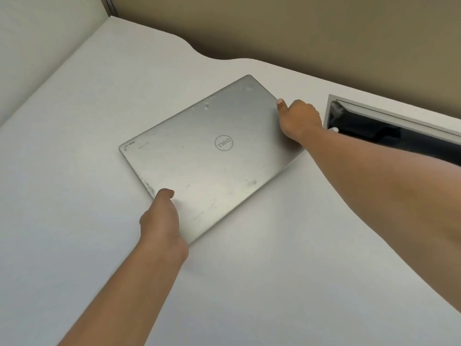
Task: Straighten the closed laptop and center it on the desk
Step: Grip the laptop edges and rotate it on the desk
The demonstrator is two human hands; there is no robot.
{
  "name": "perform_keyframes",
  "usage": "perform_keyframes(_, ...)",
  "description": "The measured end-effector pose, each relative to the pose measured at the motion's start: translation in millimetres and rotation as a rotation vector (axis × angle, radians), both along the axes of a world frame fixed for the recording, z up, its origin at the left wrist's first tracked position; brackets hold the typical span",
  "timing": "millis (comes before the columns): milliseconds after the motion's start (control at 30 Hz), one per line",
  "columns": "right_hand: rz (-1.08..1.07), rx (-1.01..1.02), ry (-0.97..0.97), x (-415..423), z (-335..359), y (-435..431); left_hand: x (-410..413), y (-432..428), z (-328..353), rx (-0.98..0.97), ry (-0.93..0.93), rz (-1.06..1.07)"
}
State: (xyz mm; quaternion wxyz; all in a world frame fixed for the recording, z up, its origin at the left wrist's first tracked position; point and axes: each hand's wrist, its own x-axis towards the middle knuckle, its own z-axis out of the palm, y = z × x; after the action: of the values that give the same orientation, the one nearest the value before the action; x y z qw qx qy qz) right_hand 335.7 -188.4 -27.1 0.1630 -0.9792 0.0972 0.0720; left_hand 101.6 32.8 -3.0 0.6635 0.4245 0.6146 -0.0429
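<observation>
A closed silver laptop [209, 156] with a round logo lies on the white desk [74, 171], turned at an angle to the desk's edges. My left hand [162, 221] grips its near left corner, thumb on the lid and fingers hidden under the edge. My right hand [298, 119] holds the far right edge, thumb resting on the lid. Both forearms reach in from the bottom and the right.
A rectangular cable opening [389, 131] with a grey frame and dark inside sits in the desk just right of the laptop. A tan partition wall [299, 33] runs along the back, and a pale panel [37, 46] closes the left side.
</observation>
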Motion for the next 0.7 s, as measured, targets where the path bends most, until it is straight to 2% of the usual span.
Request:
perform_keyframes(333, -0.076, -0.096, 0.067, 5, 8, -22, -12, -16, 11, -0.048, -0.013, -0.012)
perform_keyframes(467, -0.095, -0.106, 0.086, -23, 13, -42, -36, -21, 26, -0.081, 0.004, -0.043)
perform_keyframes(700, -0.158, -0.093, 0.052, -99, 32, -91, -99, -39, 40, -0.165, 0.092, -0.217)
